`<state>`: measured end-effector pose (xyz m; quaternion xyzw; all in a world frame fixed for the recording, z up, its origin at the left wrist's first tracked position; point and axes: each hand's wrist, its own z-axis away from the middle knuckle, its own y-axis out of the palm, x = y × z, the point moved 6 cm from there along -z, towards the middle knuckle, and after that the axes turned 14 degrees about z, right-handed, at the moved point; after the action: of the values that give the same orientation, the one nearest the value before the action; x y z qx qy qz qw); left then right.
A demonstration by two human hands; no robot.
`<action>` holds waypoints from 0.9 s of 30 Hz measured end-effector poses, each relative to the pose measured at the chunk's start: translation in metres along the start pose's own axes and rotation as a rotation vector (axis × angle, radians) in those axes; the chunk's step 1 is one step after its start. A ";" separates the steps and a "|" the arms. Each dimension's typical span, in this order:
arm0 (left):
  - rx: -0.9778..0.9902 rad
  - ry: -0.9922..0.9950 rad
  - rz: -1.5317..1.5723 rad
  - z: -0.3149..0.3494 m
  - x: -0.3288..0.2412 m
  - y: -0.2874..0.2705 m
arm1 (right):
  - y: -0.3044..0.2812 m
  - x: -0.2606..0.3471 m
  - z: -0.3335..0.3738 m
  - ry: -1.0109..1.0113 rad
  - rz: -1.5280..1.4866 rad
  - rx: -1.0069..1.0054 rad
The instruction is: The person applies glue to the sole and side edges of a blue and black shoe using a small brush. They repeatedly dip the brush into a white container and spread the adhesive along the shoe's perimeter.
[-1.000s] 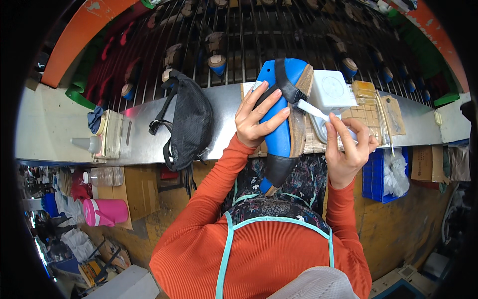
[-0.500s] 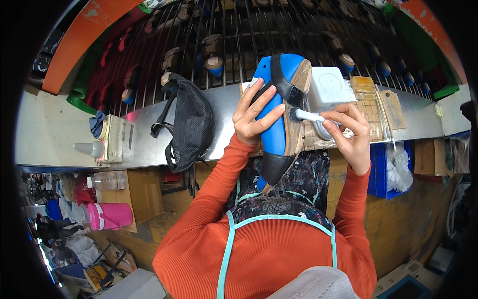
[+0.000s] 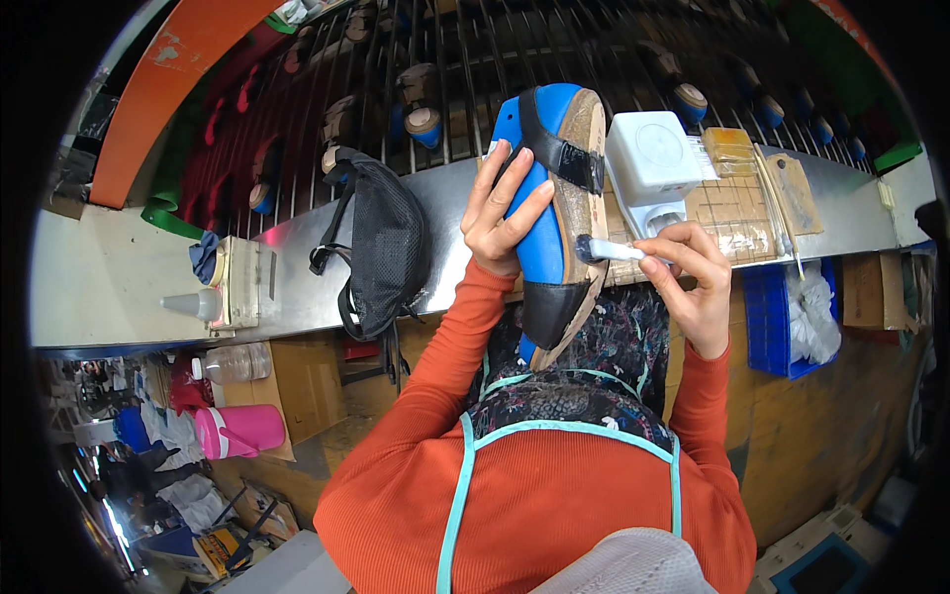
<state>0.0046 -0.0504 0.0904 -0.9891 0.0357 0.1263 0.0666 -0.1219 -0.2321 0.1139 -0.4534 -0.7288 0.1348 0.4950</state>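
A sandal with black straps and a cork-coloured sole (image 3: 582,210) is fitted on a blue shoe last (image 3: 543,243), tilted so the sole's side faces right. My left hand (image 3: 498,226) is closed around the last from the left, three fingers lying across the blue side. Between the thumb and fingers of my right hand (image 3: 696,277) is a small brush (image 3: 616,250) with a whitish handle. Its dark bristles touch the sole's edge, just above the black band at the near end. A white plastic container (image 3: 649,158) stands right of the sandal.
A black mesh waist bag (image 3: 388,247) lies left on the metal ledge (image 3: 297,233). Beyond runs a rack of metal rods (image 3: 475,49) carrying several shoes on lasts. An amber block (image 3: 729,151) sits at right, above a blue crate (image 3: 770,322). A pink jug (image 3: 242,432) stands lower left.
The sandal has shifted slightly away from me and left. The brush has moved along the sole's edge, from near the middle strap toward the near black band.
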 end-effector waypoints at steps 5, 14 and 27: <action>-0.031 -0.012 -0.003 0.001 0.002 0.001 | -0.002 0.008 0.010 -0.035 0.072 -0.063; -0.099 -0.008 -0.018 -0.002 0.003 0.000 | -0.008 0.020 0.017 -0.141 0.235 -0.108; 0.215 -0.664 0.192 0.050 0.122 -0.022 | 0.002 0.002 -0.011 -0.080 -0.286 -0.039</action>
<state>0.1119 -0.0281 0.0146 -0.8735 0.1181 0.4421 0.1660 -0.1117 -0.2321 0.1184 -0.3488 -0.8076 0.0666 0.4707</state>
